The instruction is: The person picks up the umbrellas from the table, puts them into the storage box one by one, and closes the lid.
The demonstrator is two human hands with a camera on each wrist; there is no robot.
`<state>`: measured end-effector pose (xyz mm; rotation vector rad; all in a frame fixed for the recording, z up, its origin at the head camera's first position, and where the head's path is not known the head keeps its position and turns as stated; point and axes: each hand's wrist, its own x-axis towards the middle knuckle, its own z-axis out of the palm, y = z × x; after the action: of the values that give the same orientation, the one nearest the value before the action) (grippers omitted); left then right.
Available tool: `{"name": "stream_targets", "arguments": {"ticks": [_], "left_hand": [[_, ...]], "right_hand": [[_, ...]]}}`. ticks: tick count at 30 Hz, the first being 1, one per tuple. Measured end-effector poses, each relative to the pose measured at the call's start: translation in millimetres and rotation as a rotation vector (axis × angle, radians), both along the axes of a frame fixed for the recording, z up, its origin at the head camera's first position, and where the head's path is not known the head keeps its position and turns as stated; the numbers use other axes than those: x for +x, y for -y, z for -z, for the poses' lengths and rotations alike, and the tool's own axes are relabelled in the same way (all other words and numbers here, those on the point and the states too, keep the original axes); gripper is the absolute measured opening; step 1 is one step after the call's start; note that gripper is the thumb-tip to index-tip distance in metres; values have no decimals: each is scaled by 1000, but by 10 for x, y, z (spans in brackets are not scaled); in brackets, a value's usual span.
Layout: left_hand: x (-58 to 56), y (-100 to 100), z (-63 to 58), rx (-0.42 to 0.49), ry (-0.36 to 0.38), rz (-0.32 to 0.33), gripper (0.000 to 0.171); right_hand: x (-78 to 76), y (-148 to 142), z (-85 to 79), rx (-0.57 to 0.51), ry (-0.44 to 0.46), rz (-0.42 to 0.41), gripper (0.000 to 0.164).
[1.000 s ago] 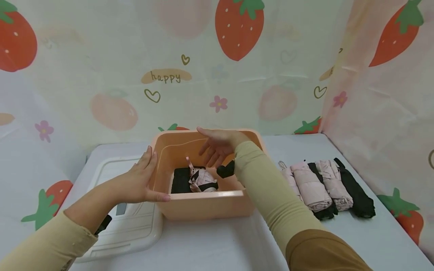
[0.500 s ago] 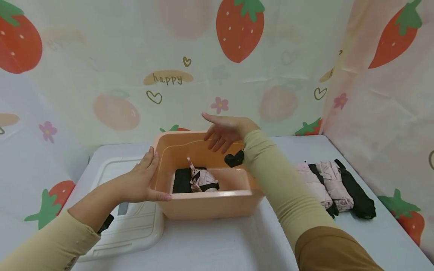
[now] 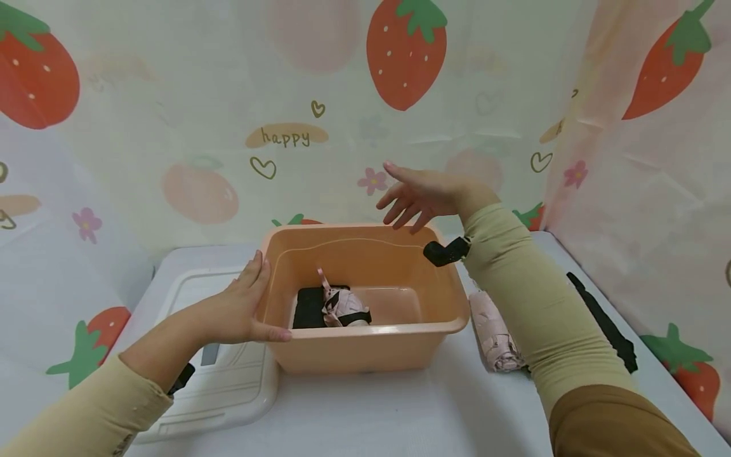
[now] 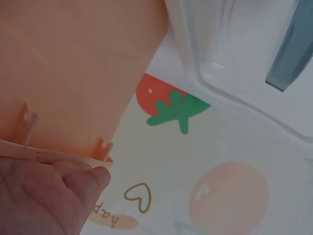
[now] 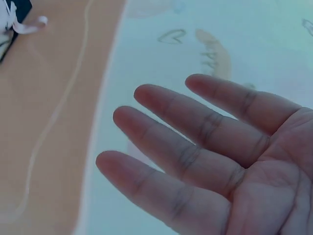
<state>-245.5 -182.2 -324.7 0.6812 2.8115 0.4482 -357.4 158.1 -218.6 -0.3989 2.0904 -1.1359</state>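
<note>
While a black bundle (image 3: 308,309) and a pink-and-black bundle (image 3: 349,308) lie inside the bin (image 3: 360,352), a pink roll (image 3: 495,333) and a black roll (image 3: 605,324) remain right of it, so the work seems partly done; the lid (image 3: 240,387) lies off, left of the bin. The right hand (image 3: 425,193), its grip released, hangs empty near the bin's far rim; the left hand (image 3: 234,314) rests, fingers extended, against its left rim.

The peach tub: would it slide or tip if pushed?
The tub would probably slide rather than tip, standing broad and low on the table. It may be light, with only a black item and a pink-black bundle showing. Its smooth walls don't sag: probably stiff.
</note>
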Motion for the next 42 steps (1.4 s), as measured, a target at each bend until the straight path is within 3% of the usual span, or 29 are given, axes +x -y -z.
{"name": "stream_targets", "arguments": {"ticks": [10, 18, 24, 31, 42], "left_hand": [[11, -3, -17, -6, 11, -10, 136], [30, -14, -34, 4, 13, -9, 136], [24, -19, -36, -1, 20, -17, 137], [20, -3, -42, -5, 22, -23, 137], [22, -7, -43, -7, 27, -19, 136]], "right_hand": [[189, -682, -192, -45, -111, 64, 84], [340, -1269, -159, -13, -116, 140, 89], [454, -1689, -5, 8, -61, 243, 90], [553, -2140, 231, 52, -36, 261, 86], [706, -2739, 641, 44, -21, 364, 85]]}}
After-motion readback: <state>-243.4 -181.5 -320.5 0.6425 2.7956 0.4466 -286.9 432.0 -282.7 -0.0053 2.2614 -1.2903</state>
